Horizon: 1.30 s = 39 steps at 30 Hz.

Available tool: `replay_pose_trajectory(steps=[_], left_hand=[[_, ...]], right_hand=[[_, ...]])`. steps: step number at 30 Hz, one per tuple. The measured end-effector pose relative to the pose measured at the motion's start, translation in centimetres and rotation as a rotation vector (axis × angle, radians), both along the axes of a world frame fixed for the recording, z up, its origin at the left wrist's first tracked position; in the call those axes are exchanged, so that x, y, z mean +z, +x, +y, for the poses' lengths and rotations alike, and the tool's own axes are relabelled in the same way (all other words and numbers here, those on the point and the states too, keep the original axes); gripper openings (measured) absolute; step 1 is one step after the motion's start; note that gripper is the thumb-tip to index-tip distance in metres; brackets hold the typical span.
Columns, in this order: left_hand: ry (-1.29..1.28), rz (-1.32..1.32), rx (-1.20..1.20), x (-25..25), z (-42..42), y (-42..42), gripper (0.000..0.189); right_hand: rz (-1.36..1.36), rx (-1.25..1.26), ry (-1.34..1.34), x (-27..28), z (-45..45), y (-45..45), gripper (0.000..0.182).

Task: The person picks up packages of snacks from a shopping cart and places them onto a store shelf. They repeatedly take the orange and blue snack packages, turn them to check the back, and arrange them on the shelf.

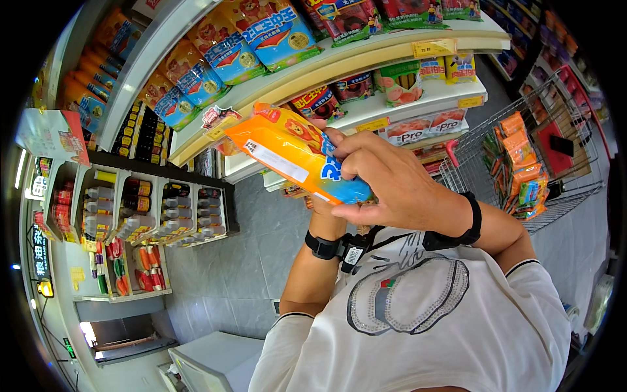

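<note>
An orange, yellow and blue plastic food packet (294,157) with a lion picture is held up before my chest, tilted, with a white printed panel along its lower edge. My right hand (392,181) grips its right part, fingers bent over the printed face and thumb at the lower edge. Under the packet is my left hand (325,208), mostly hidden, supporting it from behind. Black bands circle both wrists. Similar orange and blue packets (277,34) stand on the shelf beyond.
Shelves with a pale front edge (294,85) curve across the top, holding more packets. A wire shopping cart (563,196) at the right contains orange packets (521,157) and a dark phone-like object (562,145). Bottles (98,206) fill a rack at the left; a white cabinet (220,360) stands below.
</note>
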<state>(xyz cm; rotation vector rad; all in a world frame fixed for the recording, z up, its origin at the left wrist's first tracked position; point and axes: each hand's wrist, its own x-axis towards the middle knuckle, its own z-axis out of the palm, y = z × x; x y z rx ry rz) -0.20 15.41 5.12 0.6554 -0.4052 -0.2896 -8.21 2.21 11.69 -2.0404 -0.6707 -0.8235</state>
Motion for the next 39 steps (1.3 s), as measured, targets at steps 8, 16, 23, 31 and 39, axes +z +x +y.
replay_pose_trajectory(steps=[8, 16, 23, 31, 39], left_hand=[[0.01, 0.044, 0.026, 0.1, 0.3, 0.4, 0.046], [-0.022, 0.11, 0.005, -0.1, 0.9, 0.9, 0.05], [0.031, 0.122, 0.024, 0.3, 1.3, 1.1, 0.049], [0.051, 0.109, 0.047, 0.2, 1.6, 2.0, 0.046], [0.001, 0.159, 0.02, 0.6, 1.4, 2.4, 0.045]], right_hand=[[-0.012, 0.005, 0.002, -0.2, 0.5, 0.9, 0.051], [0.005, 0.026, 0.0, -0.1, 1.1, 1.8, 0.051], [0.013, 0.025, -0.003, -0.2, 1.4, 2.4, 0.051], [0.031, 0.042, -0.004, -0.1, 1.6, 3.2, 0.05], [0.038, 0.016, -0.021, 0.0, 1.8, 3.8, 0.051]])
